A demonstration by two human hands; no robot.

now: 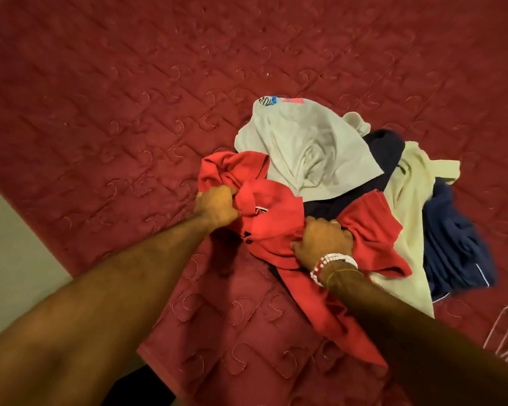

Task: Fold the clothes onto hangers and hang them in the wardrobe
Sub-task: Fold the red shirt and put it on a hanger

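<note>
Gripping the red shirt [276, 218] near its collar, the left hand [216, 206] and right hand [323, 244] have fingers [228, 191] clenched in its cloth. It lies on the bed [100, 112] against the pile [305, 148], running lengthwise from collar, upper left, to hem, lower right.

The one head-worn camera is looking forward and steeply down, with both forearms [115, 288] running up into the frame from its bottom edge. It is hanging near over the quilted bedspread [100, 98], which is filling most of the wide-angle view, while the left hand [216, 208] and right hand [323, 243], gripping the red shirt [273, 218], are sitting just below centre.
</note>
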